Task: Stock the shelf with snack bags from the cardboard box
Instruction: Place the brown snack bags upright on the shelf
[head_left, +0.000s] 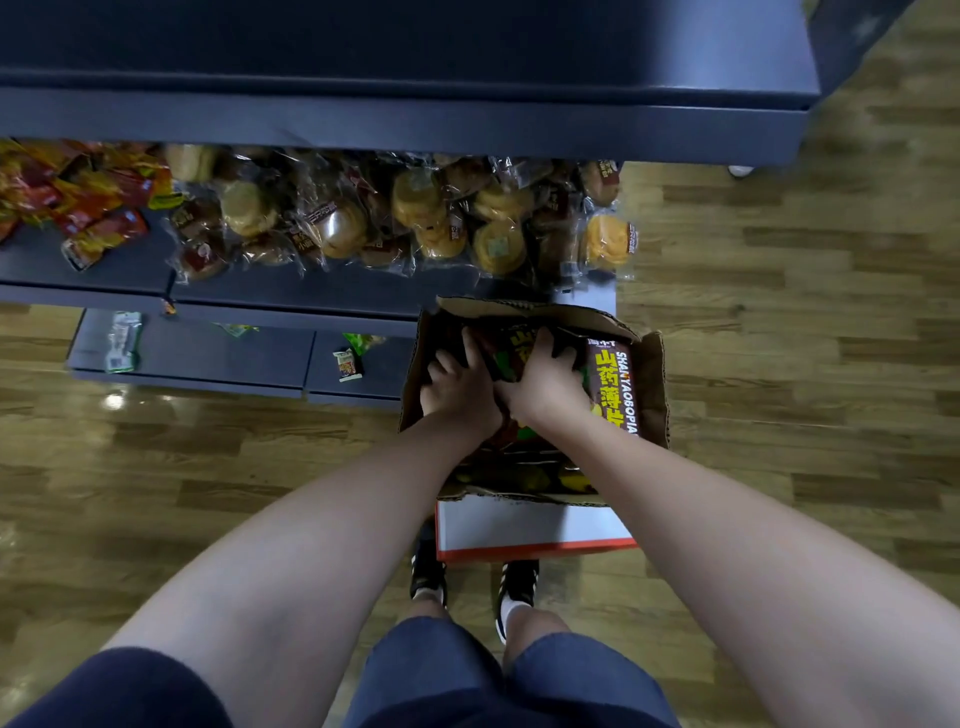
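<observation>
An open cardboard box (655, 384) stands on the floor against the dark shelf unit (291, 291). Dark brown snack bags with yellow lettering fill it; one bag (615, 387) lies along its right side. Both my hands are inside the box. My left hand (457, 387) and my right hand (545, 379) grip a dark snack bag (514, 351) between them, fingers curled over its edges. The bag's lower part is hidden under my hands.
The middle shelf holds clear-wrapped round pastries (415, 218) and red-orange packets (88, 208) at the left. The lowest shelf (208, 353) carries a few small green packets. A white and red box (530, 530) sits under the cardboard box, by my feet. Wooden floor lies all around.
</observation>
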